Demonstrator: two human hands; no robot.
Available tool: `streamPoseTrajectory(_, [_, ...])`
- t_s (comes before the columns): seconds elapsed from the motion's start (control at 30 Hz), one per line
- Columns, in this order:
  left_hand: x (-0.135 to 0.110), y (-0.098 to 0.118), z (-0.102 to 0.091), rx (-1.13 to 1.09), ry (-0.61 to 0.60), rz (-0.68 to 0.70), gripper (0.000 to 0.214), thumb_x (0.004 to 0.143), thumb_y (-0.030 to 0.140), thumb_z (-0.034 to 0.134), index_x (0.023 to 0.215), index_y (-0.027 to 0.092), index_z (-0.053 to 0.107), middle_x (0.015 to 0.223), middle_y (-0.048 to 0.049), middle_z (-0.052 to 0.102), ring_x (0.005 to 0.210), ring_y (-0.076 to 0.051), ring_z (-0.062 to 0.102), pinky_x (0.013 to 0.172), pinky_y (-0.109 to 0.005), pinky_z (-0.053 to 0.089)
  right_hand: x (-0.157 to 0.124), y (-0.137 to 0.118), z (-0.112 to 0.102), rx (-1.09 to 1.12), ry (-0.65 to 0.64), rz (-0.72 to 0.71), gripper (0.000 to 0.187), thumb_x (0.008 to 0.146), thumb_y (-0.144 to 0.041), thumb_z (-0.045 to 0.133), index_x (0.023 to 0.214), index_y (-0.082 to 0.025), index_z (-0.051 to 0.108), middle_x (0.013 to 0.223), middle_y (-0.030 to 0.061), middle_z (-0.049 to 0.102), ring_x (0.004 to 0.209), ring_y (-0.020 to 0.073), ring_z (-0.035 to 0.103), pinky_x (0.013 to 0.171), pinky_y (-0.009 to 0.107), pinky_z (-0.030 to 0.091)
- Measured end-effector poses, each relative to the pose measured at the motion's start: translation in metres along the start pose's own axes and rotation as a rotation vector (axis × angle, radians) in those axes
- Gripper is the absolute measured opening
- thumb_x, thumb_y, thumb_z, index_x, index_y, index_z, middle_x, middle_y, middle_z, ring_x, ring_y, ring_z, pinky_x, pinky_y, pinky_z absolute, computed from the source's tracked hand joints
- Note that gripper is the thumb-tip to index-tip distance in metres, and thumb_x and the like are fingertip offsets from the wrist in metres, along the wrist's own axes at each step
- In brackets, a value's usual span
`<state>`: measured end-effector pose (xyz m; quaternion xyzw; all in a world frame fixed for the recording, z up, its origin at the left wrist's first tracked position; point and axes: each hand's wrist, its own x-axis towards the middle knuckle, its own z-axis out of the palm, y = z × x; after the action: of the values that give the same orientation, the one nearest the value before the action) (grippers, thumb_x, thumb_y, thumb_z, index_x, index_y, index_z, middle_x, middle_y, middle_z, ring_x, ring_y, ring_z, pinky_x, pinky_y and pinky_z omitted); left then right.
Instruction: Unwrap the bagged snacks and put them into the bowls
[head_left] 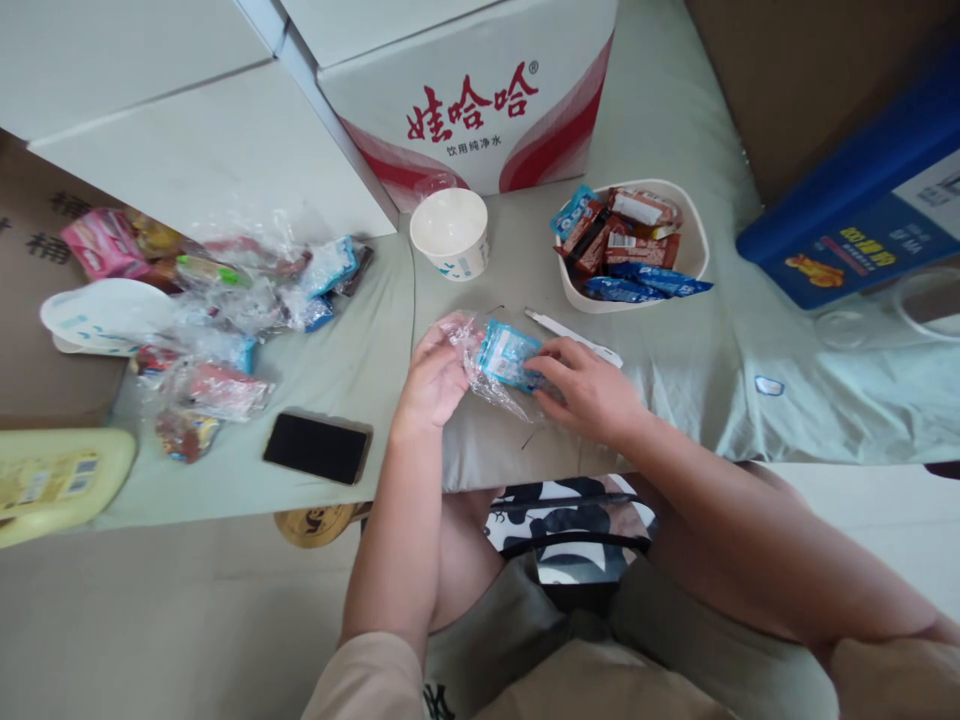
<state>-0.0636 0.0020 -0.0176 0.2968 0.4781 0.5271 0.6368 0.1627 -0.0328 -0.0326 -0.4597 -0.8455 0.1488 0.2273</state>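
Note:
My left hand (435, 375) is closed on a crinkled clear plastic bag (501, 397) above the cloth-covered table. A small blue and white snack packet (508, 354) lies in or against the bag; I cannot tell which. My right hand (581, 388) pinches the packet's right edge, thumb below and fingers above. Just behind that hand is a white utility knife (570, 335), partly covered by the fingers. Farther back stands a white paper cup (450, 232). To its right, a white square bowl (694, 235) contains several brown and blue packets (626, 245).
At left lie a pile of wrapped snacks (247, 290), a tipped paper cup (105, 312) and a black phone (318, 447). White cartons (480, 110) stand behind. On the right are a blue box (847, 220) and a clear plastic cup (900, 310). The table's front edge is near my forearms.

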Motion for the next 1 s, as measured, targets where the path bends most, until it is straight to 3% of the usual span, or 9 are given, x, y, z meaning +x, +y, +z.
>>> streamPoseTrajectory(0.23, [0.001,-0.001,0.001,-0.097,-0.005,0.002,0.048,0.053,0.003,0.067,0.096,0.024,0.071,0.109,-0.0031,0.075,0.089,-0.020,0.073,0.057,-0.023,0.053,0.002,0.000,0.001,0.022,-0.060,0.035,0.041,0.089,-0.024,0.063,0.130,-0.020,0.061,0.132,0.0170,0.062,0.113,0.0323,0.064,0.090,0.044,0.056])
streamPoseTrajectory(0.53, [-0.010,0.001,0.017,-0.177,-0.106,-0.084,0.046,0.053,-0.003,0.061,0.091,0.023,0.065,0.104,-0.0010,0.076,0.090,-0.020,0.074,0.062,-0.025,0.057,0.005,-0.004,0.002,0.113,-0.012,0.110,0.056,0.082,-0.021,0.060,0.137,-0.015,0.054,0.137,0.0190,0.061,0.122,0.0363,0.062,0.099,0.051,0.055])
streamPoseTrajectory(0.67, [-0.011,-0.001,0.020,-0.204,-0.109,-0.132,0.044,0.053,-0.002,0.066,0.089,0.023,0.062,0.105,-0.0012,0.075,0.089,-0.020,0.073,0.063,-0.027,0.059,0.007,-0.005,-0.001,0.164,-0.002,0.119,0.058,0.078,-0.015,0.052,0.136,-0.017,0.053,0.135,0.0177,0.063,0.121,0.0343,0.063,0.098,0.050,0.055])
streamPoseTrajectory(0.77, [-0.012,0.001,0.022,-0.200,-0.119,-0.137,0.041,0.055,0.001,0.065,0.089,0.022,0.063,0.108,-0.0022,0.074,0.090,-0.019,0.071,0.066,-0.028,0.059,0.007,-0.005,-0.001,0.182,-0.001,0.092,0.057,0.081,-0.023,0.056,0.138,-0.019,0.051,0.137,0.0173,0.062,0.123,0.0346,0.062,0.098,0.050,0.055])
streamPoseTrajectory(0.9, [-0.013,0.002,0.024,-0.218,-0.141,-0.129,0.024,0.066,0.014,0.071,0.089,0.020,0.066,0.109,-0.0053,0.073,0.090,-0.020,0.070,0.063,-0.027,0.057,0.007,-0.006,0.003,0.159,0.008,0.114,0.060,0.083,-0.035,0.064,0.139,-0.018,0.050,0.138,0.0189,0.060,0.122,0.0358,0.062,0.095,0.051,0.056])
streamPoseTrajectory(1.0, [-0.011,-0.001,0.025,-0.197,-0.139,-0.122,0.022,0.068,0.020,0.078,0.087,0.020,0.067,0.104,-0.0051,0.074,0.085,-0.018,0.069,0.059,-0.024,0.055,0.008,-0.006,0.005,0.162,0.008,0.124,0.060,0.081,-0.031,0.063,0.139,-0.019,0.051,0.138,0.0181,0.060,0.122,0.0350,0.062,0.096,0.050,0.056])
